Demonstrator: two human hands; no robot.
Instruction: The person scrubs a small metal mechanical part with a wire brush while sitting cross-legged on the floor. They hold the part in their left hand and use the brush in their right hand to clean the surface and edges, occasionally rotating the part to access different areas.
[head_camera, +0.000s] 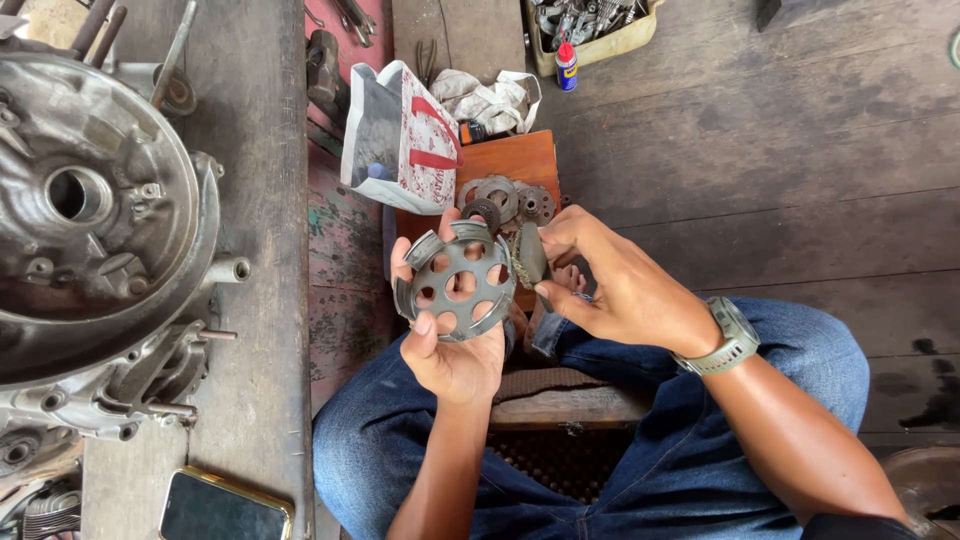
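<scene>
From the head view, the left hand has its grip clamped on a round holed metal hub, held upright over the lap. The right hand pinches a small dark part just beside the hub's rim. Behind them, gears lie on a wooden board; an engine casing sits on the table to the left.

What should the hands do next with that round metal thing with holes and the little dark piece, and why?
Probably bring the small dark wedge-shaped piece in the right hand a little leftward into the round grey metal basket with holes. The left hand holds that basket up with its open face showing, and the piece sits just beside its rim, apparently not yet seated in it.
</scene>
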